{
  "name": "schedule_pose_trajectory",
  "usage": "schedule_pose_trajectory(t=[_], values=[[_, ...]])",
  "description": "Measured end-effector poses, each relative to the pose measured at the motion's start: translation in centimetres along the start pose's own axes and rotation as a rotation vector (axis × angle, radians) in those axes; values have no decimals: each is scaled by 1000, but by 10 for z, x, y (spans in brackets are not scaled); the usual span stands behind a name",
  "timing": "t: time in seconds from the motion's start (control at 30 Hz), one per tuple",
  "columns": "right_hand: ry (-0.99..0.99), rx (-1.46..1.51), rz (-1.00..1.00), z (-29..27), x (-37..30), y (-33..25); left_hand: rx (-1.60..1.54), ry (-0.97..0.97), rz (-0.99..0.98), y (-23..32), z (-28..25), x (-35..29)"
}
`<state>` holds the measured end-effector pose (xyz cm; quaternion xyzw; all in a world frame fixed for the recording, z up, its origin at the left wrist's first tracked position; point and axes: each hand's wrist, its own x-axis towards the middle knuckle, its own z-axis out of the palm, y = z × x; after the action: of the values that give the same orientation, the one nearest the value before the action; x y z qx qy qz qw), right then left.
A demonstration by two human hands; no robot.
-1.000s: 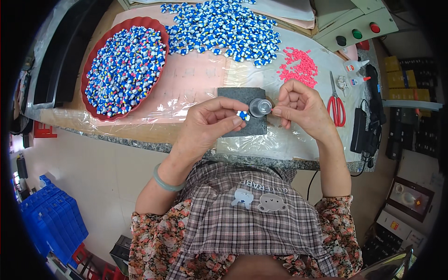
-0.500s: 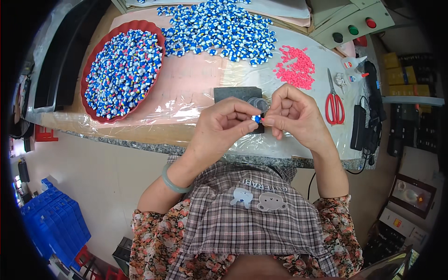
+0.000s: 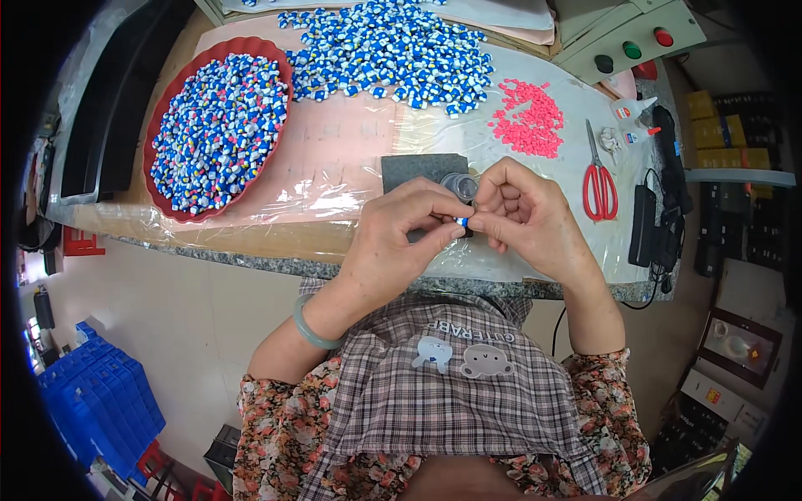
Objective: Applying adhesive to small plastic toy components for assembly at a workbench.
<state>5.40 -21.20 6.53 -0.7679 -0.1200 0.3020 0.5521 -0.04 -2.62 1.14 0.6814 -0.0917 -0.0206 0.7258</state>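
Observation:
Between the thumb and forefinger of my left hand point(image 3: 388, 227) is a small blue-and-white piece point(image 3: 462, 222). My right hand point(image 3: 539, 219) is closed in a pinch at the right end of that piece, its thumb and forefinger pressed against it; the fingertips cover much of it. Just beyond the fingers stand a small round clear jar point(image 3: 458, 184) and a dark grey flat block point(image 3: 413, 169), partly behind my left hand. Small bright pink pieces point(image 3: 532, 121) lie scattered on the table, farther off to the right.
A red scalloped tray point(image 3: 290, 96) full of blue-and-white pieces with pink bits stands at the left. A heap of blue-and-white pieces point(image 3: 393, 54) spreads at the back. Red-handled scissors point(image 3: 599, 188), a glue bottle point(image 3: 632, 108) and a black power adapter point(image 3: 642, 227) lie at right.
A pink bit that showed at my right fingertips is now out of sight. Both hands have come closer together, the right fingers now pressing on the blue-and-white piece.

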Motion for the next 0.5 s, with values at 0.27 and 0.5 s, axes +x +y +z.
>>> schedule_pose_trajectory(t=[0.27, 0.5], values=[[173, -89, -137, 16, -14, 11, -273, -17, -115, -2, -3, -9], [127, 148, -175, 14, -20, 32, -394, 1, -141, 0, -15, -16]])
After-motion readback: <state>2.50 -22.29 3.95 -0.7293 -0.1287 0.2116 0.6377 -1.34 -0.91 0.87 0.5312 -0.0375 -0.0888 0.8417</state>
